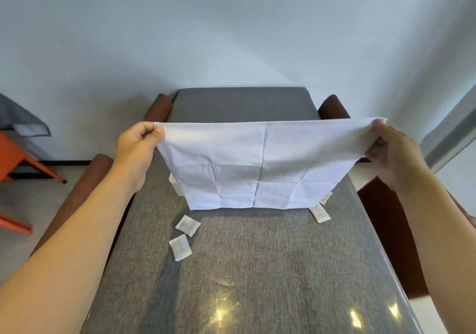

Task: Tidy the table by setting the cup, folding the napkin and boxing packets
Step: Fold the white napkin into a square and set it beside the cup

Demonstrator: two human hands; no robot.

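Note:
A white napkin (257, 163) hangs spread out above the table, creased into squares. My left hand (137, 143) pinches its upper left corner and my right hand (391, 153) pinches its upper right corner. Its lower edge hovers just over the grey cloth-covered table (257, 269). Two small white packets (188, 225) (180, 247) lie on the table left of centre. Another packet (320, 213) lies at the right, with one more packet (326, 197) partly hidden by the napkin. A white box edge (173, 182) peeks out behind the napkin's left side. No cup is in view.
A grey cushioned armchair (242, 104) with brown arms stands at the table's far end. Brown chair backs flank the table at left (85, 189) and right (386, 230). An orange chair (15, 158) stands on the floor at far left.

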